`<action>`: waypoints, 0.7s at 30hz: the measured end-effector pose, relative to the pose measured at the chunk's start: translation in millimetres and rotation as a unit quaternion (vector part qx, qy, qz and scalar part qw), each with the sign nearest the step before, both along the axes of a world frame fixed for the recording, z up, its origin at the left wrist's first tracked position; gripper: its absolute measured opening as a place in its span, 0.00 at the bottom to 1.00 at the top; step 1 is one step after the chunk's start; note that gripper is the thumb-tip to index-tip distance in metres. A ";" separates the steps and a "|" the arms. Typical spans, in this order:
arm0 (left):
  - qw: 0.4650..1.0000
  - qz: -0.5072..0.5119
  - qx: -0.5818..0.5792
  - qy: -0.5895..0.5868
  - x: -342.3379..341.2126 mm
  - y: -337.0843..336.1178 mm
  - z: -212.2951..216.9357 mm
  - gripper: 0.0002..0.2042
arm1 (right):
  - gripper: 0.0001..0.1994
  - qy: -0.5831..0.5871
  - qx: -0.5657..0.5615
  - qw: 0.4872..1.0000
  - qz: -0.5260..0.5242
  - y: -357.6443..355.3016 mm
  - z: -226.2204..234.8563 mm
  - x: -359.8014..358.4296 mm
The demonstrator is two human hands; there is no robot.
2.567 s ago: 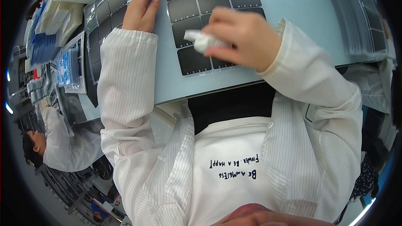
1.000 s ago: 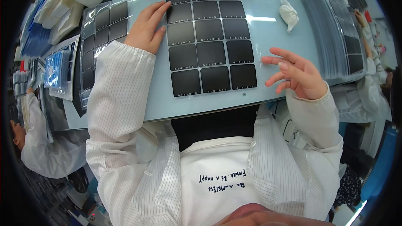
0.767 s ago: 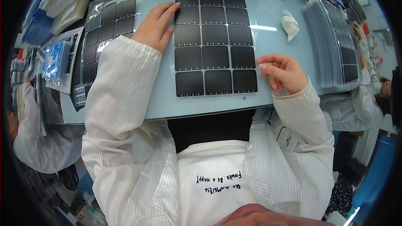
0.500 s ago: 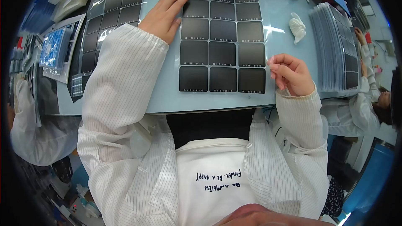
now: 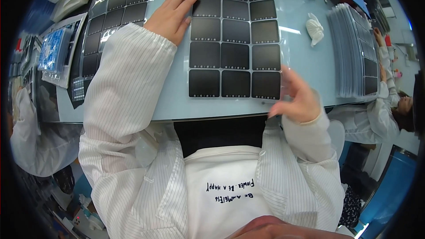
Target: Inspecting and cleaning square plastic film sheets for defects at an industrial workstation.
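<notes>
Nearest to us, at 4 o'clock of the sheet, our right hand (image 5: 297, 99) is lifted at the table edge, fingers loosely curled and blurred; it appears to pinch the clear film margin at the sheet's near right corner, though we cannot tell for certain that the film is gripped. The sheet of dark square panels (image 5: 235, 40) lies flat on the pale blue table (image 5: 305, 62), three panels across and five deep, its long axis running from 6 to 12 o'clock, away from our body. At its 10 o'clock side our left hand (image 5: 171, 15) rests palm down, fingers spread flat, tips pressing the far left panels and holding nothing. At 9 o'clock of that hand lies a second sheet of dark panels (image 5: 110, 22), and beyond it a tray of blue parts (image 5: 55, 48). At 2 o'clock a crumpled white wipe (image 5: 314, 27) lies apart from the sheet; farther right stands a stack of sheets (image 5: 352, 53), where another person (image 5: 389, 106) sits.
</notes>
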State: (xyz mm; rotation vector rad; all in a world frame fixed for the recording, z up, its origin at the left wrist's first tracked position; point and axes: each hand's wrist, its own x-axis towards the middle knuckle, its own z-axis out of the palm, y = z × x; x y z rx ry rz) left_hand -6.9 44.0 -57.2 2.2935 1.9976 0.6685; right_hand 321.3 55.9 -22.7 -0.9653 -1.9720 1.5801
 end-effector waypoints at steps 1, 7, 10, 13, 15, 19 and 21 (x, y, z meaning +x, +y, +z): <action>1.000 -0.003 0.004 0.001 0.4 -0.4 2.9 0.25 | 0.24 0.001 0.004 1.000 -0.003 -4.0 6.5 -2.5; 0.991 -0.009 -0.003 -0.132 2.0 -4.0 16.9 0.26 | 0.22 -0.137 0.216 0.967 -0.015 -21.0 17.3 -15.5; 0.976 -0.020 0.051 -0.212 1.3 0.0 17.3 0.22 | 0.14 0.028 0.050 0.986 -0.157 -16.0 22.8 -0.9; 0.971 -0.001 0.046 -0.235 -2.0 0.1 18.4 0.20 | 0.14 0.104 0.056 0.957 -0.265 5.5 27.3 27.5; 0.965 -0.007 0.043 -0.257 -2.4 1.6 17.8 0.19 | 0.13 0.113 0.126 0.934 -0.314 17.0 37.4 51.2; 0.968 0.003 0.025 -0.251 -4.3 1.2 20.0 0.17 | 0.12 0.120 0.261 0.866 -0.410 38.8 62.6 117.4; 0.970 0.014 0.024 -0.239 -3.0 0.8 20.0 0.17 | 0.11 0.164 0.270 0.837 -0.448 50.2 74.0 156.7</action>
